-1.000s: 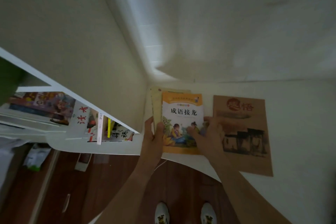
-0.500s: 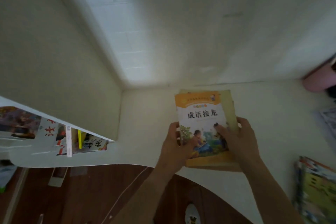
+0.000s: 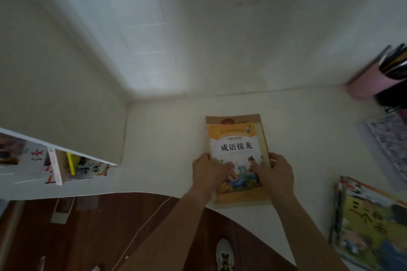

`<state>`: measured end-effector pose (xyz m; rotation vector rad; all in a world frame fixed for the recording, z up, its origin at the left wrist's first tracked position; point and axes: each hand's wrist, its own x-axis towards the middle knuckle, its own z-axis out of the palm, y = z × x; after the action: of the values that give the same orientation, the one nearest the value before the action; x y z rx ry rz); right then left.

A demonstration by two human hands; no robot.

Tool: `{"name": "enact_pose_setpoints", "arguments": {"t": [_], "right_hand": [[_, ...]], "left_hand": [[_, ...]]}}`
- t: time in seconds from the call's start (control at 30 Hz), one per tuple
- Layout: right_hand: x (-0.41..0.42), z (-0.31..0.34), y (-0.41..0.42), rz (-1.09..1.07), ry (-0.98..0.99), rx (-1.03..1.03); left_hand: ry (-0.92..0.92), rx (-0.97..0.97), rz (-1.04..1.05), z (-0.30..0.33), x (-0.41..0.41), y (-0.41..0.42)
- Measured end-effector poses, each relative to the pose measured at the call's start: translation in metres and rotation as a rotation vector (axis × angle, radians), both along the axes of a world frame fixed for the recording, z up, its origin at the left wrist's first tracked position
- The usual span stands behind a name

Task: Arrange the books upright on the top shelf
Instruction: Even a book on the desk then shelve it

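A small stack of books lies flat on the white top shelf. Its top book is orange with black characters and a picture of children; a brown book shows under its far edge. My left hand grips the stack's left side with the thumb on the cover. My right hand grips the right side the same way. The lower books in the stack are mostly hidden.
Another pile of picture books lies flat at the right edge of the shelf, with a patterned book behind it. A pink pen holder stands at the back right. Lower shelves with books are at the left.
The stack went from the left corner to the middle of the shelf and now lies on the brown book. My view swung right, so the pen holder and other books appeared.
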<state>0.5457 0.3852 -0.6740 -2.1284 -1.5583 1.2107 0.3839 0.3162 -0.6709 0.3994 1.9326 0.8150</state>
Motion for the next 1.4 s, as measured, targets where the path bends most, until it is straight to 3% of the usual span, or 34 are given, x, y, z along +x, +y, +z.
{"name": "enact_pose_setpoints", "arguments": {"t": [0.1,0.17,0.23,0.33,0.5,0.73,0.9,1.03,1.2,1.4], "right_hand": [[0.012,0.001,0.005,0.048,-0.001,-0.063],[0.022,0.01,0.008,-0.057,0.335,-0.122],[0.033,0.027,0.007,-0.016,0.597,-0.141],[0.042,0.05,0.002,0.16,0.704,-0.025],[0.04,0.047,-0.016,0.119,0.735,0.107],[0.039,0.029,-0.027,0.193,0.732,0.102],[0.039,0.076,-0.039,0.302,0.688,0.146],[0.028,0.15,-0.062,0.389,0.737,0.268],[-0.004,0.28,-0.093,0.476,0.853,0.453],[-0.03,0.433,-0.127,0.553,0.971,0.625]], "left_hand": [[-0.224,0.241,0.003,0.013,0.013,-0.015],[-0.3,0.407,-0.05,0.031,0.014,-0.028],[-0.277,0.481,-0.101,0.045,0.01,-0.035],[-0.246,0.542,-0.18,0.06,-0.001,-0.037],[-0.065,0.536,-0.17,0.046,-0.006,-0.044],[0.017,0.567,-0.167,0.019,0.008,-0.046],[0.015,0.597,-0.219,0.045,0.001,-0.059],[0.045,0.68,-0.263,0.116,-0.02,-0.084],[0.161,0.846,-0.275,0.264,-0.055,-0.12],[0.241,1.185,-0.316,0.429,-0.069,-0.166]]}}
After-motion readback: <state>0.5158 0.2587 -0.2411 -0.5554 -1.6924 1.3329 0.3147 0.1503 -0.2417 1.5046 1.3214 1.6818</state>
